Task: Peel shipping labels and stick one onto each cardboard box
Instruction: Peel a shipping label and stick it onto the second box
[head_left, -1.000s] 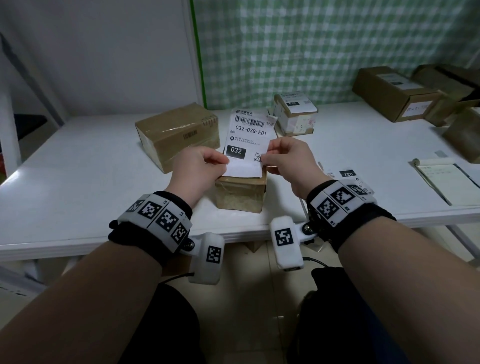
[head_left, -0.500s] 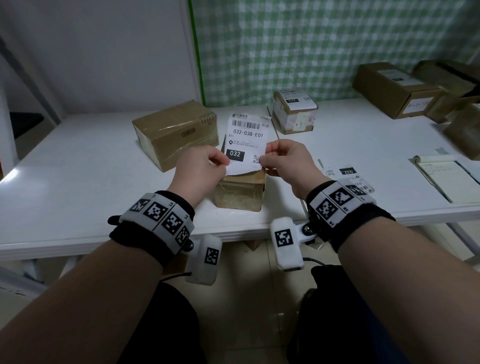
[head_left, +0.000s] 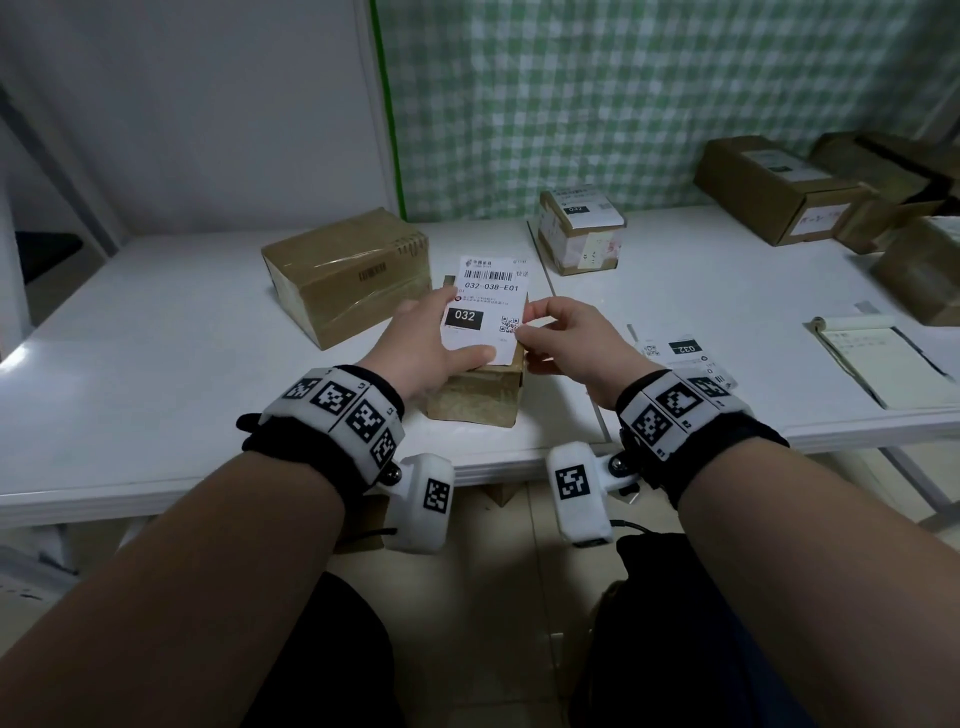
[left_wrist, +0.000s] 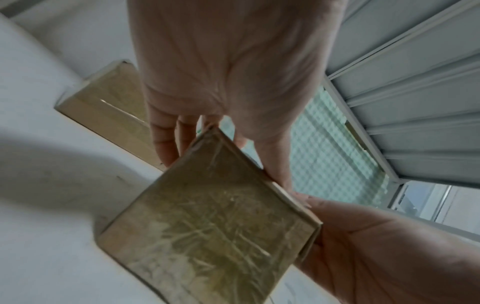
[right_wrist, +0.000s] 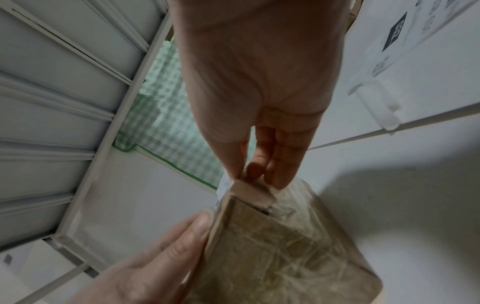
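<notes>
A small brown cardboard box (head_left: 474, 397) stands near the white table's front edge. A white shipping label (head_left: 485, 306) marked 032 lies over its top, its far end reaching past the box. My left hand (head_left: 428, 338) rests flat on the label's left side, with the thumb pressing along the label's near edge. My right hand (head_left: 530, 335) pinches the label's right edge between thumb and forefinger. In the left wrist view the box (left_wrist: 207, 230) fills the lower middle under my left hand (left_wrist: 197, 144). In the right wrist view my right hand's fingertips (right_wrist: 255, 170) meet at the corner of the box (right_wrist: 280, 246).
A larger taped box (head_left: 348, 280) sits just left of the small one. A small labelled box (head_left: 579, 228) stands behind it, and several more boxes (head_left: 774, 187) are at the far right. Spare labels (head_left: 685, 353) and a notebook (head_left: 883, 364) lie on the table (head_left: 156, 389) to the right.
The label, held up by both hands above the box, has come down onto the box top. My left hand went from pinching it to lying flat on it.
</notes>
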